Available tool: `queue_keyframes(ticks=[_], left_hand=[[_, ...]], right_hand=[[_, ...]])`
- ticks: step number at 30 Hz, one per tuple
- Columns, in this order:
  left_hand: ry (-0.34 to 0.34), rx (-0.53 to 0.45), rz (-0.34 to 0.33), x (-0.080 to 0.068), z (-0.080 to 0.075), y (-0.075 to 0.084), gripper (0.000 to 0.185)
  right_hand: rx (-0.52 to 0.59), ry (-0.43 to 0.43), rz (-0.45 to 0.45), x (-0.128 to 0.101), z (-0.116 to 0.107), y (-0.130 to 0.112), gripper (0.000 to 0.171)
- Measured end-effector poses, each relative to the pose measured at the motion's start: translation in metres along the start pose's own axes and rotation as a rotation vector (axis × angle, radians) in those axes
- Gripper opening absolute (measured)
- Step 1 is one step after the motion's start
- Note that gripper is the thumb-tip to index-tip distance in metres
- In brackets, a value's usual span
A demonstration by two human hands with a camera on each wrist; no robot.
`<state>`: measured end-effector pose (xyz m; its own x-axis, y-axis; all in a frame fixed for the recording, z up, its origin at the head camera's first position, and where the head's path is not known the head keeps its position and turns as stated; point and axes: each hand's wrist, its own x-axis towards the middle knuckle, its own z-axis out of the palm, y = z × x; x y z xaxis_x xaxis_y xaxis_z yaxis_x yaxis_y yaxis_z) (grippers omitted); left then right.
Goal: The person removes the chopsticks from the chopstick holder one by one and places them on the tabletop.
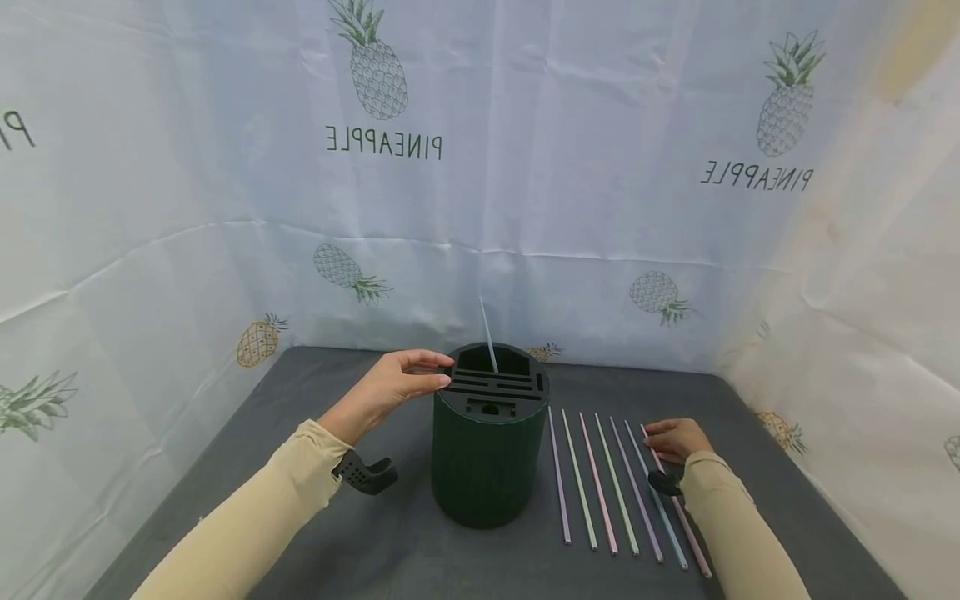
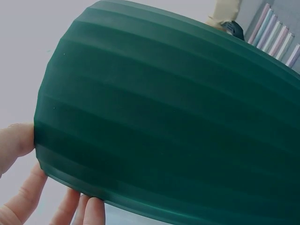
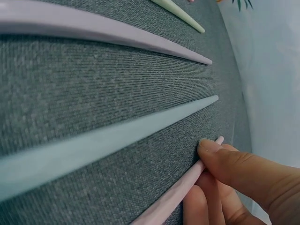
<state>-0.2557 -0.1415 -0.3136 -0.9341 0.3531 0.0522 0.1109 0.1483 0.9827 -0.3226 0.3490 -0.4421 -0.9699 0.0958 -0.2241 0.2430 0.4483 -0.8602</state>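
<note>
While the left hand [image 1: 397, 385] rests against the upper rim of the dark green ribbed holder [image 1: 489, 446], its fingers lying over the slotted top edge and its thumb on the side wall, the right hand [image 1: 675, 439] is down on the grey cloth [image 1: 405, 542] at the far end of the outermost pink straw [image 1: 678, 507]. The left wrist view shows those fingertips [image 2: 21, 206] curled lightly around the holder's rim, so that hand grips the container. In the right wrist view the thumb and fingertips [image 3: 213, 150] pinch the tip of the pink straw, which lies flat on the cloth. That straw is the rightmost of a row of seven lying side by side just to the right of the holder, near one another but apart; next to it lies a pale blue straw [image 1: 656, 496], then a lilac one [image 1: 636, 492]. One pale straw [image 1: 488, 336] already stands tilted in a rear compartment of the holder. A white sheet printed with pineapples [image 1: 480, 167] hangs behind and to both sides.
</note>
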Motion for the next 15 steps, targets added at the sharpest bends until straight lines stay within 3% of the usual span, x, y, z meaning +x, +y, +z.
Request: queue_keyframes(ticks=[15], left_hand=[[-0.001, -0.009, -0.008, 0.0007, -0.0006, 0.0, 0.047]], right_hand=[[0.056, -0.022, 0.035, -0.0002, -0.0086, -0.0089, 0.041]])
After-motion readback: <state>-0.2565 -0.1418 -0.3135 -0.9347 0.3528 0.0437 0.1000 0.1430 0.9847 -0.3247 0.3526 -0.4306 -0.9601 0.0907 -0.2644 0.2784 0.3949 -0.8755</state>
